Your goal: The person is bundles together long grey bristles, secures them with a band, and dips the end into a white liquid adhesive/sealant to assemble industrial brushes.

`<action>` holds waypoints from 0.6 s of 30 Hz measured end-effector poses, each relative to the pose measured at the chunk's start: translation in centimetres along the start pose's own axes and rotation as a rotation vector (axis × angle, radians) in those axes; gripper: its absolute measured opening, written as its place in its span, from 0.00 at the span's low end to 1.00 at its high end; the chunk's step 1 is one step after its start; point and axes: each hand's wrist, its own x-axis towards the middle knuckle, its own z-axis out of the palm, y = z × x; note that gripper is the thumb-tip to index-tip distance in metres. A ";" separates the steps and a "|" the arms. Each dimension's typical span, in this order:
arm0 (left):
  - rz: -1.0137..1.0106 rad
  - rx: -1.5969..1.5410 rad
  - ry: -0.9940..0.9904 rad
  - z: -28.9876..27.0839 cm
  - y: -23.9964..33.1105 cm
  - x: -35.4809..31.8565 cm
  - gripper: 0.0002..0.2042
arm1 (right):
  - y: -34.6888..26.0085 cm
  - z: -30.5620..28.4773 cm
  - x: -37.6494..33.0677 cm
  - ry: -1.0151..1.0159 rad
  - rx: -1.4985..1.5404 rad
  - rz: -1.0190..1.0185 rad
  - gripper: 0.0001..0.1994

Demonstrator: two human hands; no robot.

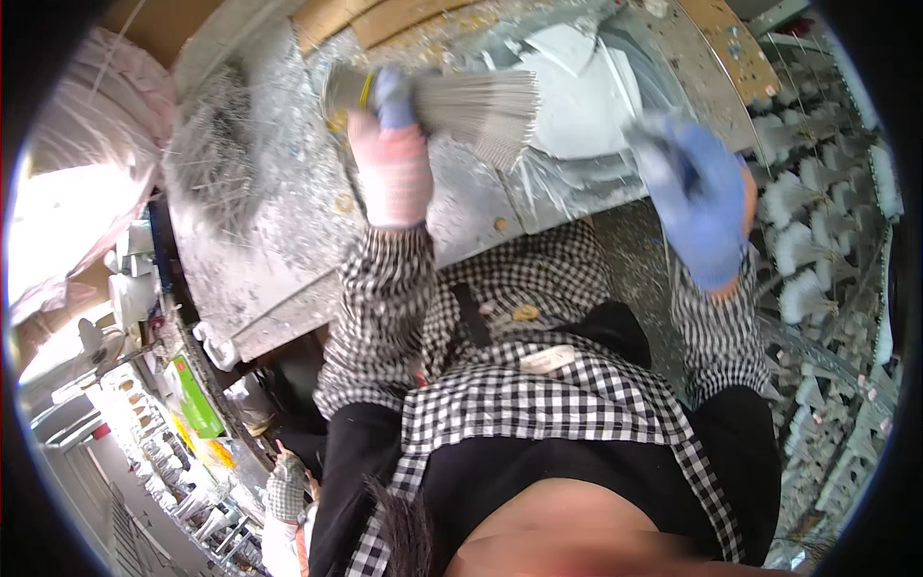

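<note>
My left hand, in a pale pink glove with blue finger ends, is wrapped round a bundle of thin grey strands. A yellow band circles the bundle beside my fingers, and its strands fan out to the right. The bundle is held over the worktable. My right hand, in a blue glove, is raised off the table's right edge. Motion smears its fingers; something dark shows by them, but I cannot make out whether it is held.
White sheets lie on clear plastic at the table's back right. Loose thin strands are heaped at the left. A rack of white fan-shaped pieces stands on the right. At lower left, another person's checked sleeve shows.
</note>
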 end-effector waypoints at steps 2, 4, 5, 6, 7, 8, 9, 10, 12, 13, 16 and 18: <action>-0.235 -0.195 0.078 -2.6 -0.2 -0.5 0.20 | -1.8 -0.7 -1.9 0.018 0.160 0.019 0.08; -0.257 -0.093 0.037 -3.9 -2.6 -5.6 0.17 | -2.7 -0.6 -3.1 -0.044 0.189 0.042 0.07; -0.275 -0.049 0.019 -4.1 -4.7 -7.4 0.15 | -2.9 -0.3 -3.6 -0.124 0.191 0.087 0.06; -0.302 -0.003 -0.008 -5.2 -6.1 -11.2 0.13 | -2.9 0.1 -4.2 -0.114 0.192 0.079 0.06; -0.323 0.036 -0.013 -4.4 -8.9 -11.8 0.12 | -3.3 0.8 -4.5 -0.152 0.190 0.086 0.06; -0.352 0.073 -0.034 -5.4 -11.0 -12.0 0.11 | -3.4 1.0 -4.8 -0.180 0.175 0.103 0.06; -0.350 0.070 -0.034 -4.0 -8.6 -11.5 0.11 | -3.4 1.2 -4.9 -0.181 0.174 0.101 0.06; -0.439 0.146 -0.049 -2.4 -6.1 -11.0 0.14 | -3.5 1.4 -5.1 -0.234 0.183 0.122 0.06; -0.457 0.216 -0.089 -2.9 -6.1 -11.4 0.18 | -3.8 1.9 -5.2 -0.297 0.219 0.132 0.06; -0.457 0.210 -0.080 -4.1 -7.9 -11.8 0.18 | -4.1 2.0 -4.9 -0.306 0.219 0.127 0.06; -0.173 0.190 -0.059 -5.1 -10.0 -12.6 0.17 | -4.6 2.1 -4.3 -0.353 0.210 0.121 0.06; -0.364 -0.072 0.065 -4.6 -10.0 -12.7 0.18 | -4.6 2.2 -4.3 -0.382 0.183 0.130 0.06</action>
